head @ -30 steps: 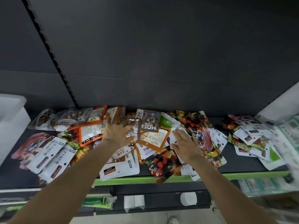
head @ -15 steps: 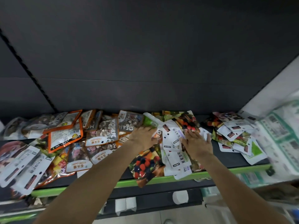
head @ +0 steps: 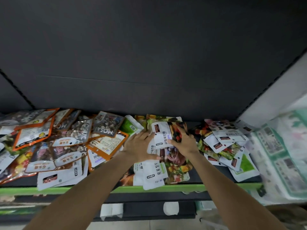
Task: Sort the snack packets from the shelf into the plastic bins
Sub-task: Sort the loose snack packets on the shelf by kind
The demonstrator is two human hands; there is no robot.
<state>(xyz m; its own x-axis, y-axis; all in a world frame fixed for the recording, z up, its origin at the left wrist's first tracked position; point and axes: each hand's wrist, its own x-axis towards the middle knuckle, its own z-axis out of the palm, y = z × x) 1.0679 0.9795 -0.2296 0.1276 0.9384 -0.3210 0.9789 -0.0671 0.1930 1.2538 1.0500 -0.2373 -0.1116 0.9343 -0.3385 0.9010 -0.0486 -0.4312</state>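
Snack packets lie heaped along a dark shelf with a green front edge (head: 216, 186). Brown mosaic packets (head: 106, 127) and orange-edged ones (head: 33, 135) fill the left; white and fruit-print packets (head: 226, 140) pile at the right. My right hand (head: 184, 143) holds a white packet with a berry picture (head: 162, 133) in the middle of the heap, thumb across its face and fingers over its far side. My left hand (head: 139, 146) lies flat on the pile with straight fingers, its tips touching that packet's left edge. No plastic bin is in view.
Large green-and-white wrapped packs (head: 282, 155) stand at the right end of the shelf. White rolls (head: 171, 208) sit on a lower shelf below. A dark back panel and the shelf above close in the space over the pile.
Both hands and the view have shifted right along the pile. The loose white packets from half a second ago have settled, and my right hand now holds one white berry packet farther back.
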